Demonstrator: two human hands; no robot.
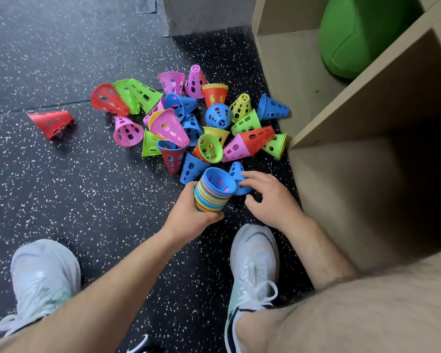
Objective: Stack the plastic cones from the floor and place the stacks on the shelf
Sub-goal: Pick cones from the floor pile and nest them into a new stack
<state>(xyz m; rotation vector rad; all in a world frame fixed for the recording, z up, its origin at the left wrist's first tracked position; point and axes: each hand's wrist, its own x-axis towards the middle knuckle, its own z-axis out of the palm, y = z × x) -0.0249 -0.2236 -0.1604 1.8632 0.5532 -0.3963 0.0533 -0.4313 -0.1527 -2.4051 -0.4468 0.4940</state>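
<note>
Down on the speckled black floor (87,189), much is lying half hidden. The stack of cones (212,193) is showing only its open blue mouth and a band of coloured rims; its narrow end is sitting buried inside the left grip (191,212), and the rims are packing too tightly to count. A blue cone (236,174) is lying just right of the stack, partly covered by the stack's rim and by the fingers of the right grip (270,200). The wooden shelf (354,103) is running off the right edge, its near compartment sinking into shadow, and a green ball (362,34) in the far compartment is being cut off by the shelf board and the top edge.

The left grip is wrapping round the stack from the near side, fingers and thumb curling about its lower half and tilting its mouth away from the person. The right grip is curling over the blue cone, fingertips pressing on its wall and thumb tucking in below its rim, with the cone touching the stack.

Farther off, a loose pile of cones (201,123) is sprawling against the shelf's foot, many overlapping, and a red cone (50,122) is lying alone well to the left.
</note>
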